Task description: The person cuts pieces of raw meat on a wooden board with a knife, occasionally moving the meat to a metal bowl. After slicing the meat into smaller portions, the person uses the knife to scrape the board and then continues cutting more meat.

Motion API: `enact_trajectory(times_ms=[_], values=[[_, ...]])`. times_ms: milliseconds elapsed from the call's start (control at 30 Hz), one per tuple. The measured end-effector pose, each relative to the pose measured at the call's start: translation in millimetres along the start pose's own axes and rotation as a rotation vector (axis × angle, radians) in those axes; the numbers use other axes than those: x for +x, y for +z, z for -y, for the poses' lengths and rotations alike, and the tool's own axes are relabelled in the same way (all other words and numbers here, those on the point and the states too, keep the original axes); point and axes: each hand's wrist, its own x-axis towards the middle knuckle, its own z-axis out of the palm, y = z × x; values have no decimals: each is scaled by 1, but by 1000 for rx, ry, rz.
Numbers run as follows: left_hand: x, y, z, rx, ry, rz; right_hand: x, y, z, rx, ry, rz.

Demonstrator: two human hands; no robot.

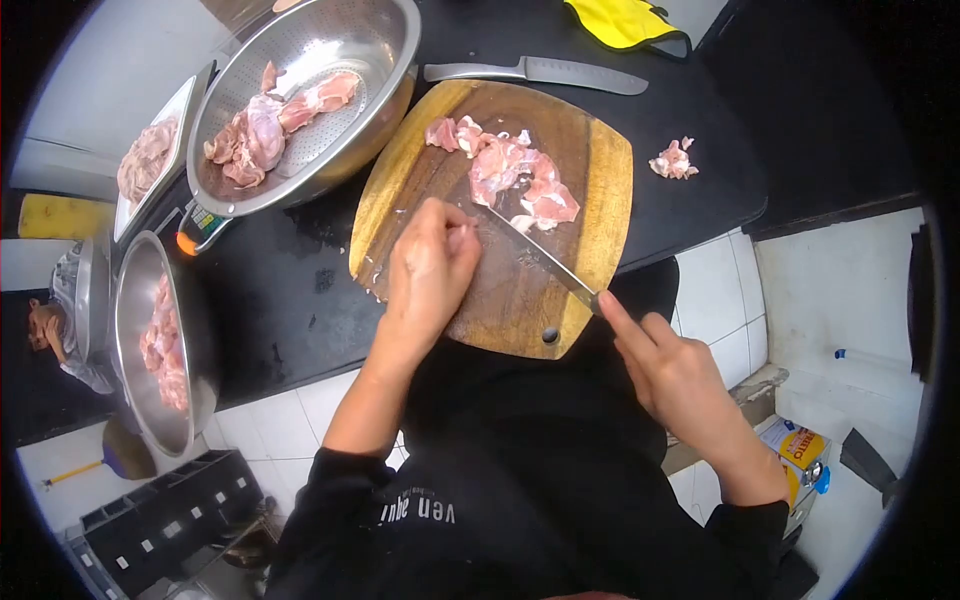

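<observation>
My right hand (672, 375) grips a knife (548, 262), its forefinger stretched along the handle. The blade slants up and left over the wooden cutting board (480, 300), its tip at the lower edge of a piece of raw meat (500, 170). Left of that tip, my left hand (428, 265) is closed with curled fingers; whatever they hold, if anything, is hidden. More pale pink meat (548, 195) lies beside the first piece, with small scraps around it.
A metal colander (385, 130) and a steel bowl (190, 420), both with raw meat, stand left. A white tray (125, 215) holds ground-looking meat. Behind the board lies another knife (585, 76); a yellow cloth (625, 25) is beyond. Trimmings (674, 160) sit right. A person (75, 330) is far left.
</observation>
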Motion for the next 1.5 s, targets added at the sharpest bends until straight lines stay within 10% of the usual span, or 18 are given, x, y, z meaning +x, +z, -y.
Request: enact_trajectory(times_ms=[300, 400, 633, 1233, 1500], values=[[51, -31, 2, 81, 175, -58, 11, -6, -10, 558, 80, -322], [71, -29, -7, 271, 530, -139, 5, -6, -18, 601, 195, -383], [21, 4, -25, 188, 449, 287, 0, 23, -37, 739, 373, -442], [29, 18, -34, 211, 473, 319, -4, 50, -58, 775, 302, -409], [29, 18, -28, -572, -297, 442, -9, 47, -57, 904, 402, -343]])
